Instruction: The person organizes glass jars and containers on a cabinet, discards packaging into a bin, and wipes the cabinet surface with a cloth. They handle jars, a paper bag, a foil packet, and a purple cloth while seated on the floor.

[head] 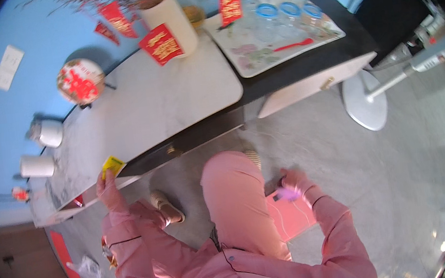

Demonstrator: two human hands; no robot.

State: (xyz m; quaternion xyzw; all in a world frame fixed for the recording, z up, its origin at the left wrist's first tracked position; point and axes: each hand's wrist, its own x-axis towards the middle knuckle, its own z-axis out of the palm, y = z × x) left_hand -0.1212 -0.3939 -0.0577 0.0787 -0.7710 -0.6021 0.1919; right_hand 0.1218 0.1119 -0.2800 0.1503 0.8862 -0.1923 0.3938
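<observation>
My left hand holds a small yellow packet by its lower edge, over the front edge of the sideboard. Close beneath it is an open drawer with a small red item inside. On the other side of my raised knee, my right hand is low near the floor. It grips something dark, and a blurred purple item is at the hand; their kinds are unclear. Under them a flat pink panel or box lies on the floor, with pale cords across it, partly hidden by my leg.
A floral tray carries several upturned glasses, blue-rimmed jars and a red spoon. A white vase holds branches with red tags. Another drawer juts out. A white stand base and plastic bag are on the floor.
</observation>
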